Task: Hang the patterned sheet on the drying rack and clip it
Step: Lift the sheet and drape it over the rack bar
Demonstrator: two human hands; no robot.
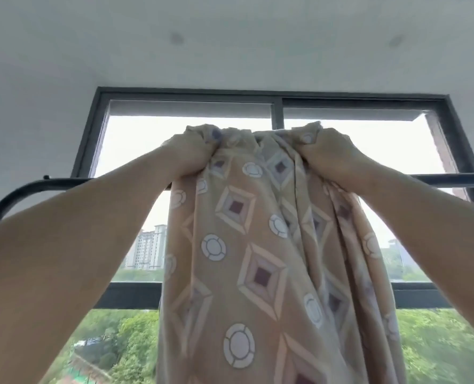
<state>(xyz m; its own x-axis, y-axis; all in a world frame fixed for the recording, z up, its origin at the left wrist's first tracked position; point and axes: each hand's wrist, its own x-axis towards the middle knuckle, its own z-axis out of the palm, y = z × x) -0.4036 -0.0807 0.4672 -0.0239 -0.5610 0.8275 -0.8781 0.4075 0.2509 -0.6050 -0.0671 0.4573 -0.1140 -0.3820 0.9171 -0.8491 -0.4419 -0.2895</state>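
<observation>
- The left hand (187,155) is raised overhead, its fingers curled tight round a bunched handful of the upper edge of the patterned sheet (258,245). Its forearm runs in from the lower left.
- The right hand (333,153) is raised to the same height, its fist closed on the other side of the gathered edge. Its forearm runs in from the lower right.
- The patterned sheet is tan cloth printed with diamonds and white ringed circles. Its top is gathered in folds between the two hands, and the rest hangs down in long pleats past the bottom of the view.
- The drying rack (64,182) shows as a dark horizontal bar that curves down at its left end. It crosses behind the forearms and the sheet, just below the hands. The held edge sits above the bar. Whether any cloth lies over the bar cannot be told, because the sheet hides that stretch.
- The window (277,112) is dark-framed with two panes, behind the rack and under a plain white ceiling (230,37).
- Outside, pale apartment blocks (147,250) stand left of the sheet, with green trees (136,342) below.
</observation>
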